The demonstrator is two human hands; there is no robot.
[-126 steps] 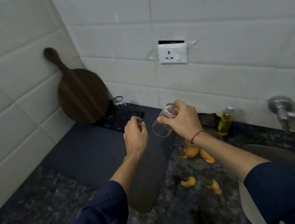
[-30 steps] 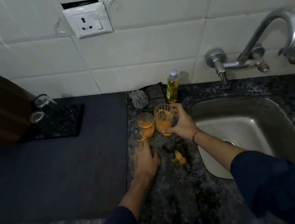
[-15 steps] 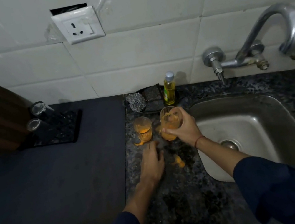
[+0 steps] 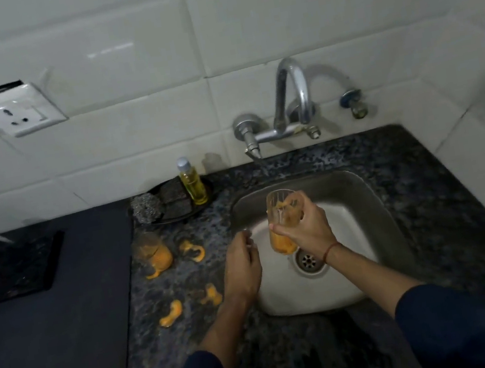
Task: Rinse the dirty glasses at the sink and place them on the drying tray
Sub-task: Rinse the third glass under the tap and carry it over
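Near the frame's centre the right hand [image 4: 303, 231] grips an orange-smeared glass [image 4: 284, 221] over the sink [image 4: 365, 195], presumably so residue falls into the basin, while the left hand [image 4: 242, 267], loosely curled and empty, waits beside it at the sink's left edge.

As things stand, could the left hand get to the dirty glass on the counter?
Probably yes. The left hand is free at the sink's left edge, and the dirty glass stands uncovered on the counter to its left, with only orange smears between them.

white tiled wall [image 4: 239, 17], dim light
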